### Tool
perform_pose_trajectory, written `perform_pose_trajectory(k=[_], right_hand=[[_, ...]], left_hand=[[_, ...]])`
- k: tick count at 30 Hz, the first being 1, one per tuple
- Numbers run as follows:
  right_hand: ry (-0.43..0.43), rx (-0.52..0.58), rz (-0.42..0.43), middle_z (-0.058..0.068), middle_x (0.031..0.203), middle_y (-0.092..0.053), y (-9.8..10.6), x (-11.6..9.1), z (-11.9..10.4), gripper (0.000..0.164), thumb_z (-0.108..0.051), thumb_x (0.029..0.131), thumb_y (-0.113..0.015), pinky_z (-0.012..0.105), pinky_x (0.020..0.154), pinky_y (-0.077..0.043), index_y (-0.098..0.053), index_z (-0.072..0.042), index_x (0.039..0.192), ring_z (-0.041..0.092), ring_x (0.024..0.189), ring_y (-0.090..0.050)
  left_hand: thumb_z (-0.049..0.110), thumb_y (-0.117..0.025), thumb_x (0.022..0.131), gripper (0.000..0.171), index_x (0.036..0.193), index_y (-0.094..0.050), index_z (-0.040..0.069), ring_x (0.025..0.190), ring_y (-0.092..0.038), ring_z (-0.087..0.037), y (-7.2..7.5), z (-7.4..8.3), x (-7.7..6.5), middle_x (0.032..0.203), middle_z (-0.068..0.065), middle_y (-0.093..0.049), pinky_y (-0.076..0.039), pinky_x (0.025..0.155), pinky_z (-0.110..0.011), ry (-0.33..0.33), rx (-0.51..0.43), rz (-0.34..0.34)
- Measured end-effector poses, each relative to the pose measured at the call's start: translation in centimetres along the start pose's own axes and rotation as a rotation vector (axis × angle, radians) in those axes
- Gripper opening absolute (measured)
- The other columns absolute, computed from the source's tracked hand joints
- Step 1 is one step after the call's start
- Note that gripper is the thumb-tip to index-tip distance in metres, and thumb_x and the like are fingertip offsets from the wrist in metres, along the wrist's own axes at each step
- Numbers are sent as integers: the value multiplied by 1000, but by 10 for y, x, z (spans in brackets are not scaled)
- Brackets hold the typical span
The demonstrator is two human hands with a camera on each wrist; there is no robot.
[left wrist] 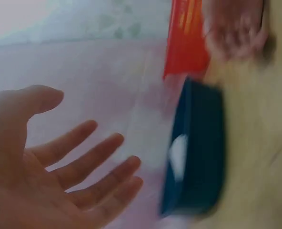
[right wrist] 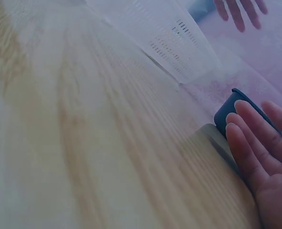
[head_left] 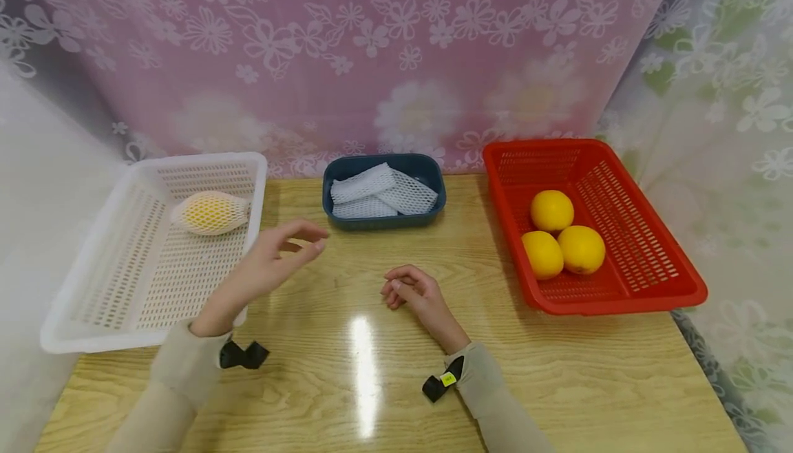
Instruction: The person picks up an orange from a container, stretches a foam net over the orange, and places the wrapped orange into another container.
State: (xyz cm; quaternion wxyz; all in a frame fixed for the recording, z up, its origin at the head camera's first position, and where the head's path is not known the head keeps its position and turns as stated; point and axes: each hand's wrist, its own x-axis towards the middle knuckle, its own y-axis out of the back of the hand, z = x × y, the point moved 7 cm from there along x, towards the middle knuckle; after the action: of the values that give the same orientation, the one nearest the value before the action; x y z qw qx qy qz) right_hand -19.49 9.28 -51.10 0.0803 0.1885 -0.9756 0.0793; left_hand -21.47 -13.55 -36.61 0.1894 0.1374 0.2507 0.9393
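A: Left hand (head_left: 275, 253)?
B: Wide; fingers spread, slightly bent, thumb well apart from them, palm bare.
A: Right hand (head_left: 421, 295)?
B: Relaxed, fingers lightly bent, thumb near them. Cannot tell whether it touches the table (head_left: 396, 398).
A: Nets (head_left: 372, 188)?
B: Beyond both hands, in the tub (head_left: 384, 223), near the left fingertips. White mesh, flattened, overlapping.
A: The tub itself?
B: Dark blue, oblong, rounded corners, smooth walls.
A: Loose fruit (head_left: 581, 249)?
B: Three, right of the right hand, in the red basket (head_left: 626, 295). Round, yellow, smooth, clustered toward the left wall.
A: Netted fruit (head_left: 213, 213)?
B: Left of the left hand, in the white basket (head_left: 180, 281). Yellow showing through stretched white mesh, ends paler.
A: Basket make?
B: Both look plastic: slotted walls, rounded rims. The white one sits just beside the left hand.
A: Table under the hands?
B: Pale wood grain, glossy, a bright streak of glare (head_left: 364, 377) between the forearms.
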Motion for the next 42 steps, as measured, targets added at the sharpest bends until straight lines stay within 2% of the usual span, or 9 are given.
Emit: perform_pose_trajectory(k=[4,9,12,15,23,27,35,39,42], right_hand=[[14,3,39,30,95,-64,2,0,-1,31,-12,103,-54,38,66,-57,-55,16,116,33,73,-64],[74,-5,137,29,89,-64,8,-1,-5,24,-10,102,-55,35,60,-56,-58,13,109,29,66,-62],[104,-21,203,26,86,-64,13,-2,-8,22,-9,102,-55,34,57,-55,-60,12,105,29,63,-59],[127,-28,244,26,83,-64,17,-3,-11,21,-8,101,-55,33,55,-53,-60,12,102,33,61,-57],[185,-60,271,28,79,-62,17,-3,-16,16,-2,100,-55,33,53,-52,-61,13,99,39,59,-53],[194,-148,249,23,82,-64,14,-4,-30,11,0,99,-56,36,56,-53,-62,9,100,37,63,-57],[320,-552,212,10,93,-71,36,-15,-132,16,7,90,-65,24,68,-54,-68,2,105,20,74,-65],[359,-810,333,7,95,-71,76,-28,-181,17,4,88,-68,15,71,-50,-70,-2,104,8,80,-62],[262,-970,486,9,95,-70,111,-39,-199,14,-3,90,-69,12,69,-46,-69,-1,104,13,82,-62]], left_hand=[[12,-59,100,19,112,-66,-2,99,-65,-24,-58,-25,0,111,-15,-68,-55,79,-39,76,-345,70],[10,-58,99,14,97,-63,-3,82,-65,-23,-109,-55,-3,93,-9,-70,-56,70,-37,218,-740,322],[6,-58,96,10,88,-62,3,73,-61,-19,-130,-63,-4,83,-5,-66,-53,65,-32,230,-879,427],[1,-57,94,16,79,-59,7,67,-58,-17,-148,-68,-3,75,-5,-62,-51,62,-28,203,-959,437],[-17,-54,84,22,70,-44,-4,61,-51,-14,-162,-78,-3,66,-2,-53,-47,61,-23,66,-872,387],[-17,-61,84,17,79,-46,-12,66,-56,-12,-166,-79,-1,73,-3,-56,-52,70,-24,69,-790,296],[-18,-63,85,13,86,-51,-15,66,-54,-9,-173,-74,0,77,-4,-58,-46,60,-19,87,-709,197],[-19,-63,85,14,87,-50,-17,67,-54,-10,-174,-71,1,78,-6,-57,-47,62,-19,74,-720,182],[-16,-66,85,14,88,-52,-15,68,-55,-10,-174,-70,0,78,-5,-57,-47,63,-19,76,-713,177]])
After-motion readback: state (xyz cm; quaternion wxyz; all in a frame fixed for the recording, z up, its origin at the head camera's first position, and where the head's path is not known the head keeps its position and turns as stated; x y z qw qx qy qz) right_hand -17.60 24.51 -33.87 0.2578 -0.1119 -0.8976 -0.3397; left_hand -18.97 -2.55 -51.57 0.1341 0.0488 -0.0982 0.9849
